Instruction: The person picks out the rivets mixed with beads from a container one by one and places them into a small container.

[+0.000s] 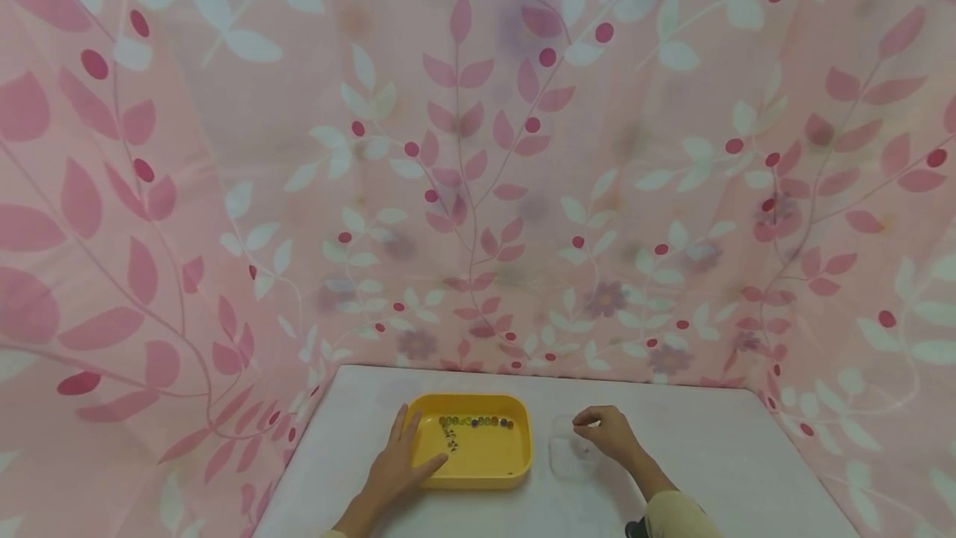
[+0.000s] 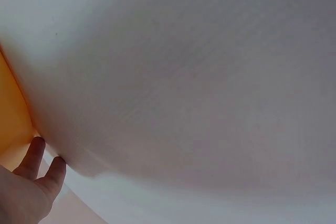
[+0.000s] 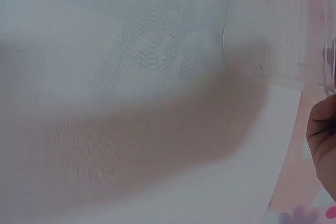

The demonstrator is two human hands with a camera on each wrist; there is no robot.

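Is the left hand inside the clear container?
No, the left hand rests on the yellow tray's left rim; the clear container sits right.

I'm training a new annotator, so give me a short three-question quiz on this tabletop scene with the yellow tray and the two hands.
1. True or false: the left hand rests with straight fingers on the left rim of the shallow yellow plastic tray.
2. Multiple choice: the small dark beads in the tray lie A) heaped in the near right corner, B) mostly in a row along the far side, C) on the white table outside the tray.
3. Which thing stands on the white table just below the right hand?

Key: 1 true. 2 B. 3 the small clear plastic container, right of the tray.
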